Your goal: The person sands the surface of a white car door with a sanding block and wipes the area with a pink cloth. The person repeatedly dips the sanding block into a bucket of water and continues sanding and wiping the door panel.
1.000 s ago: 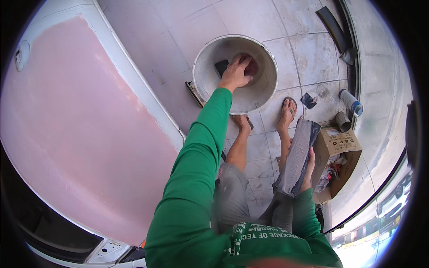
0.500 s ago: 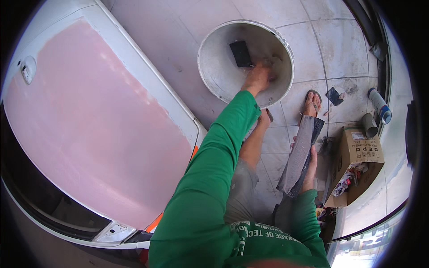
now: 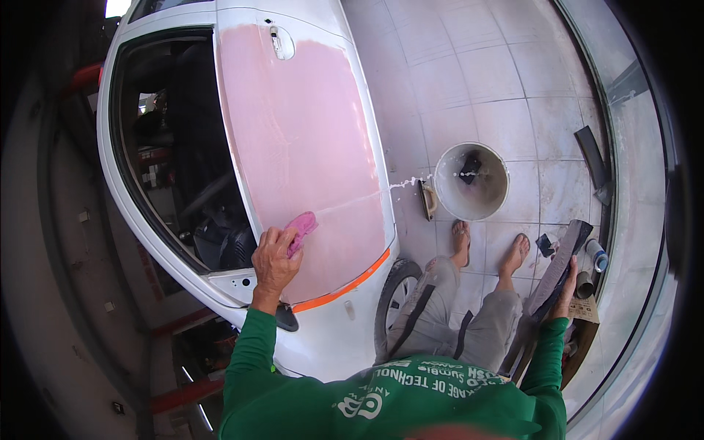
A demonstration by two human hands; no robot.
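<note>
A person's left hand (image 3: 273, 258) clenches a pink wet cloth (image 3: 301, 226) against a white car door's pink-primed panel (image 3: 293, 139); the right hand (image 3: 566, 287) grips a long dark sanding board (image 3: 559, 264), right of a white plastic bucket (image 3: 471, 181).

The left hand (image 3: 273, 258) has been lifted out of the white bucket (image 3: 471, 181) and is now pressed, with a pink cloth (image 3: 300, 227) gripped, against the pink panel of the car door (image 3: 308, 154).

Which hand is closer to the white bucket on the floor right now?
Right. The right hand, holding a long dark sanding board, hangs just beside and below the bucket. The left hand presses a pink cloth on the car door, farther away.
</note>
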